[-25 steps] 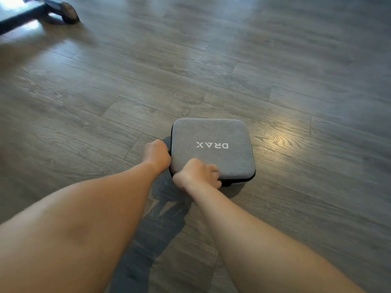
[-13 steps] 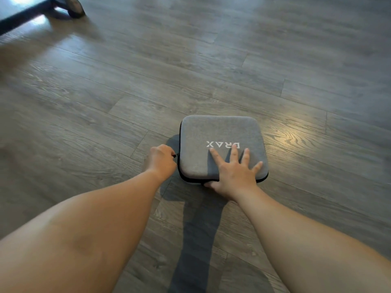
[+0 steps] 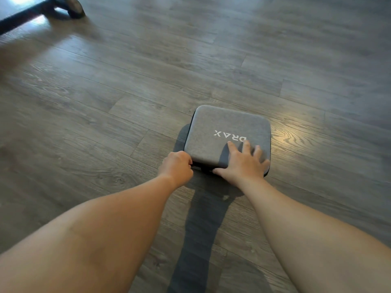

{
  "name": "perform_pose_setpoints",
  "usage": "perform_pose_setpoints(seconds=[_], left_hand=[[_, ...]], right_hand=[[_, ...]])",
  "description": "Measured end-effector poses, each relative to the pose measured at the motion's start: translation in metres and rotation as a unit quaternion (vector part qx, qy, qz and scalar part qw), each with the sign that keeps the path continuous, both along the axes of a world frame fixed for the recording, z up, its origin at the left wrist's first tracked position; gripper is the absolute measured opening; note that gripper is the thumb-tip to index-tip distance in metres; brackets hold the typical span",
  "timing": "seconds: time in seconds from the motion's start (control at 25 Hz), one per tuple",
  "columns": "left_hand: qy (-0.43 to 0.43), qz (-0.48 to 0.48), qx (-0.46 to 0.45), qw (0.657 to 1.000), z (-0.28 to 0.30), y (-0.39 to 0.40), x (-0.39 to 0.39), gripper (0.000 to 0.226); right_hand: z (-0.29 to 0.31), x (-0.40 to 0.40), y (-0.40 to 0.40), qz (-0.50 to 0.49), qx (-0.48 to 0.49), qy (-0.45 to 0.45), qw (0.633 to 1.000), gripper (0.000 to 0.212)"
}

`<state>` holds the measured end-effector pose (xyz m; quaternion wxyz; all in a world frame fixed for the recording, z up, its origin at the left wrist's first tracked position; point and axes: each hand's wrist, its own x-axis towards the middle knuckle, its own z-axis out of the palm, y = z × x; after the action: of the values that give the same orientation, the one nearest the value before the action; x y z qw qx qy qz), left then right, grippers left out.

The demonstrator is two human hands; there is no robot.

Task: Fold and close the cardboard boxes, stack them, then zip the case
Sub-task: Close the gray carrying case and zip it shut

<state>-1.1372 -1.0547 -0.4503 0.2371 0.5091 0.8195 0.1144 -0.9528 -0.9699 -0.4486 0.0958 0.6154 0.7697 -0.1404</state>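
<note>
- Grey fabric case (image 3: 224,134) is lying flat on the wood-plank floor (image 3: 105,102), lid side up, white "DRAX" lettering reading upside down from the head camera.
- Case is sitting right of centre in the view, its near edge facing the person; a dark seam band is showing along that near edge and the left side.
- Right hand (image 3: 243,163) is lying palm down on the lid's near-right corner, fingers (image 3: 246,145) straight and spread, gripping nothing, just pressing on the fabric.
- Right thumb is sticking out sideways along the near edge of the case, touching the dark band.
- Fingertips are covering part of the "D" in the lettering.
- Left hand (image 3: 176,166) is curled into a fist at the case's near-left corner, knuckles touching the edge.
- Left fingers are looking pinched on something small at the seam, but the item is hidden by the hand; can't tell what it is gripping, if anything.
- Both forearms are reaching in from the bottom of the view and throwing a dark shadow on the floor between them.
- Dark bar with a black wheel (image 3: 69,5) is sitting on the floor at the far top-left corner, well apart from the case.
- Bright light patch is showing on the floor just right of the case.
</note>
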Motion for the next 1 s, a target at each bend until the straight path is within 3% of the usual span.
perform_pose_setpoints(seconds=[0.2, 0.32, 0.56, 0.8, 0.96, 1.0], left_hand=[[-0.014, 0.033, -0.012, 0.999, 0.001, 0.008, 0.001, 0.026], [-0.033, 0.032, -0.015, 0.999, -0.001, 0.009, 0.012, 0.026], [-0.037, -0.041, -0.004, 0.998, -0.002, 0.009, 0.056, 0.023], [0.002, 0.040, -0.011, 0.999, 0.000, 0.000, 0.012, 0.023], [-0.009, 0.074, 0.006, 0.997, 0.003, -0.002, -0.009, 0.021], [-0.013, 0.077, 0.008, 0.997, 0.002, -0.003, -0.010, 0.021]], right_hand=[[-0.004, 0.056, 0.001, -0.106, -0.093, 0.106, 0.984, 0.114], [-0.007, 0.048, -0.010, -0.149, -0.074, 0.166, 0.972, 0.105], [0.005, 0.020, -0.048, -0.187, -0.021, 0.131, 0.973, 0.088], [-0.002, -0.022, -0.102, 0.006, -0.017, 0.114, 0.993, 0.072], [0.008, -0.025, -0.081, 0.149, 0.005, 0.151, 0.977, 0.037], [0.011, -0.021, -0.069, 0.193, 0.027, 0.135, 0.971, 0.040]])
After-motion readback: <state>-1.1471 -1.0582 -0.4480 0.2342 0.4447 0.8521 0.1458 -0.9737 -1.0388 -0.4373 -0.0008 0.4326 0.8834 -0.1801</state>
